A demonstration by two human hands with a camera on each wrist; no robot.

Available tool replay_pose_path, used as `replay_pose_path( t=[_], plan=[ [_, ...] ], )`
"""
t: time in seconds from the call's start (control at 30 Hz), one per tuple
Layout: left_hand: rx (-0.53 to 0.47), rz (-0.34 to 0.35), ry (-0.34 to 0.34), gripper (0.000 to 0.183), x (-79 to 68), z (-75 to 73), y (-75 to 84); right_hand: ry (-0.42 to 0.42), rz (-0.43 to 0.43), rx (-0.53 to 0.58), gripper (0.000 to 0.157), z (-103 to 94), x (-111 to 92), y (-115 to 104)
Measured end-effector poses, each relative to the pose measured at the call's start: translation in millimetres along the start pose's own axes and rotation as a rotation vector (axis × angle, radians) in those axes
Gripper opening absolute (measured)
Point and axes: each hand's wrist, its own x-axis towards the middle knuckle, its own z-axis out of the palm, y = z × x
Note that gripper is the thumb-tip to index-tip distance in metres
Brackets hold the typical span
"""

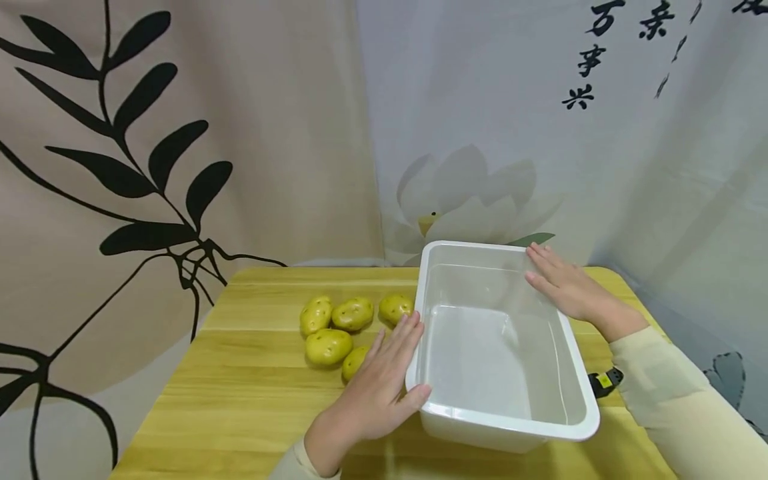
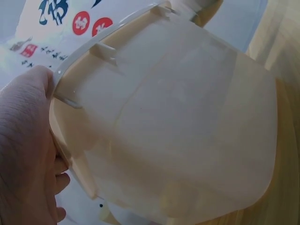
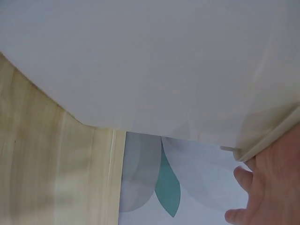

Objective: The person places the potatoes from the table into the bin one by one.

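Note:
A white plastic bin (image 1: pixel 480 353) stands at the right of the wooden table, its open top tilted toward the head camera. My left hand (image 1: pixel 381 383) presses on the bin's left rim with fingers extended, the thumb near the front corner. On the opposite rim, toward the far corner, rests my right hand (image 1: pixel 561 287), its fingers reaching forward. Both wrist views show the bin's outer wall (image 2: pixel 187 117) close up. Left of the bin lie several yellow-green potatoes (image 1: pixel 329 347); one potato (image 1: pixel 355 363) is partly hidden behind my left hand.
The wooden table (image 1: pixel 240 400) has rounded far corners. Behind it hangs a pale curtain (image 1: pixel 288 133) with leaf, flower and character prints. A black object with a yellow label (image 1: pixel 606 381) shows between the bin and the right forearm.

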Motion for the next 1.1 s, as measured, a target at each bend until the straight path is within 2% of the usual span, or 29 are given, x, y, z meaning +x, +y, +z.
replay_pose_path(
  t=[0.2, 0.47, 0.7, 0.87, 1.1],
  plan=[
    [0.006, -0.007, -0.007, 0.074, -1.6, -2.8, 0.7, -0.031, -0.018, -0.04, 0.065, -5.8, 5, -3],
    [0.004, 0.004, -0.004, 0.075, -2.7, -1.0, -0.1, -0.089, -0.07, 0.033, 0.066, -15.4, 28, 1],
    [0.009, 0.024, -0.015, 0.073, 0.2, -0.8, 0.5, -0.087, -0.087, 0.039, 0.065, -13.3, 46, 11],
    [-0.002, 0.021, -0.012, 0.072, 1.0, -1.3, 0.7, -0.097, -0.101, 0.048, 0.065, -11.9, 57, 9],
    [-0.005, 0.006, -0.012, 0.073, -0.3, -0.1, 0.1, -0.073, -0.115, 0.002, 0.066, -6.0, 67, 5]
  ],
)
